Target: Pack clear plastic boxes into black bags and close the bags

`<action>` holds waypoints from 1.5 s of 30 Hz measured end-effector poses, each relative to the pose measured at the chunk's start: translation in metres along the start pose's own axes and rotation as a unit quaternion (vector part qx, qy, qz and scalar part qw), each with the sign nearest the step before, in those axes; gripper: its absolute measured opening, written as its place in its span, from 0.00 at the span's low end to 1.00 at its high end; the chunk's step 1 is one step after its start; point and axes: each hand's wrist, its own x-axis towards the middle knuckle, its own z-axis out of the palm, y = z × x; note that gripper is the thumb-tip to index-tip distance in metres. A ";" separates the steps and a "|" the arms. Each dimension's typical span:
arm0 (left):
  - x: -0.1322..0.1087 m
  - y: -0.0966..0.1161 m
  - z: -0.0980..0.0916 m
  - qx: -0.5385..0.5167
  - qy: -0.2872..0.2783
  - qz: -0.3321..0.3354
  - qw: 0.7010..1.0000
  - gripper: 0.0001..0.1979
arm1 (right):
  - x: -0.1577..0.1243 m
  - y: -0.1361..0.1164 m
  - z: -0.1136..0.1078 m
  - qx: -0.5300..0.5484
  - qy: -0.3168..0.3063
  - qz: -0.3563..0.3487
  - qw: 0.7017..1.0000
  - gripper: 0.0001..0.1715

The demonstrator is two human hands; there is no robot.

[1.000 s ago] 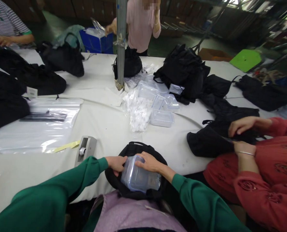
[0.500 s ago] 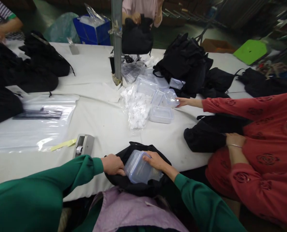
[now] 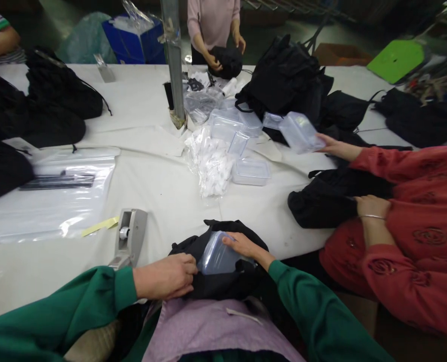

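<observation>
between both hands (image 3: pixel 208 261), clear box (image 3: pixel 219 257)

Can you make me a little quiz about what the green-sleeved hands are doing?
1. Pick one: what does the right hand rest on? A) a box B) a cup C) scissors
2. True or false: the box sits partly inside the bag.
3. In a word or two: what does the left hand grip?

Key: 1 A. 2 True. 3 The bag's edge.
</observation>
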 end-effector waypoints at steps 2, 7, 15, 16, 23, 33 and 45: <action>-0.001 0.002 -0.003 -0.005 -0.034 -0.054 0.998 0.16 | 0.000 0.002 0.000 0.017 0.000 -0.001 1.000 0.36; 0.026 -0.008 0.005 0.002 -0.133 -0.264 0.955 0.36 | 0.006 -0.005 0.007 0.007 -0.015 0.001 1.000 0.36; 0.026 0.024 0.003 -0.043 -0.102 -0.152 0.982 0.12 | -0.007 -0.003 0.007 -0.048 -0.026 0.045 0.997 0.40; 0.021 0.031 -0.004 -0.042 -0.091 -0.107 0.989 0.10 | -0.007 -0.004 0.008 -0.057 -0.022 0.057 0.997 0.40; 0.038 -0.017 -0.047 -0.112 0.135 -0.244 0.954 0.19 | 0.008 -0.035 0.027 -0.120 -0.033 0.060 0.990 0.45; 0.124 -0.094 -0.004 -0.066 0.091 -0.340 0.934 0.17 | -0.029 -0.058 0.028 -0.209 0.080 0.013 0.975 0.42; 0.121 -0.045 -0.058 0.079 0.186 -0.250 0.947 0.17 | -0.006 -0.029 0.048 -0.141 0.058 0.032 0.988 0.35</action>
